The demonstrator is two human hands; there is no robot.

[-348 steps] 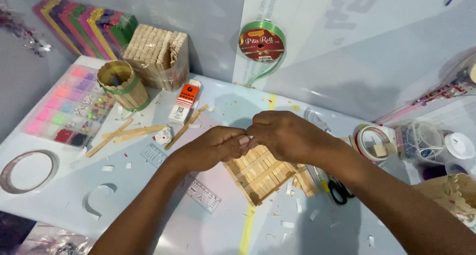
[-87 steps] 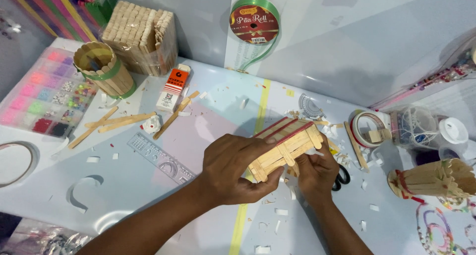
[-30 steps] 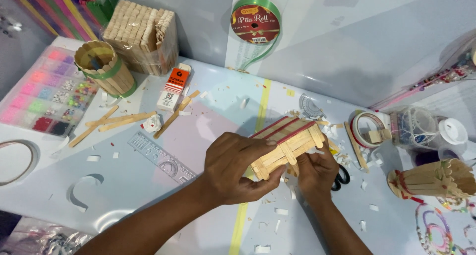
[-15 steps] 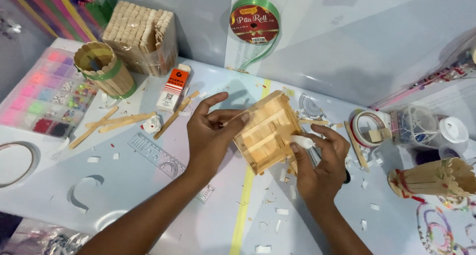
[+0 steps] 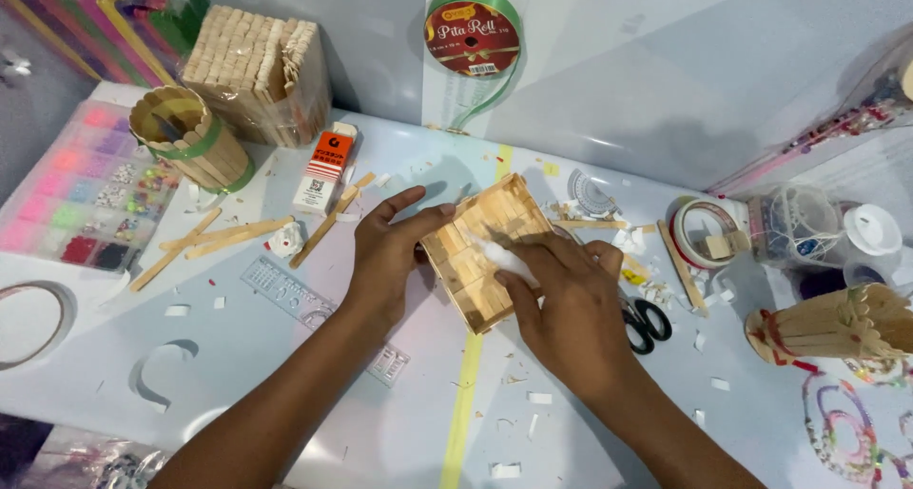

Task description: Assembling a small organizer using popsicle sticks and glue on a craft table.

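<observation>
Both forearms reach up from the near edge of the table [image 5: 314,422] to one stick panel [image 5: 487,251], a square slab of flat wooden sticks lying tilted on the table at the middle of the view.

The right hand [image 5: 566,303] lies palm down on the panel's near right part, its fingers [image 5: 514,237] stretched close together across the slab, pressing a small white piece [image 5: 504,259] flat onto the wood. The left hand [image 5: 390,246] holds the panel's left edge: thumb and fingers spread apart, the fingertips resting on the far left rim, not closed around it.

Just right of the panel, beside the right hand, lies one pair of black-handled scissors [image 5: 645,320]. Left of the panel, on the table, sit one clear ruler [image 5: 323,318] and about five loose sticks [image 5: 223,237]. Farther right of the panel are one roll of tape [image 5: 702,234], one clear tub [image 5: 797,224] and one bundle of sticks tied in red [image 5: 837,325].

Beyond the panel to the left lie one orange-and-white glue tube [image 5: 323,166], one round stick cup banded in green [image 5: 185,146] and one wrapped block of sticks [image 5: 257,75]. Directly beyond the panel, one green ribbon spool [image 5: 473,37] leans on the wall. Far left of it sits one tray of coloured beads [image 5: 76,189].
</observation>
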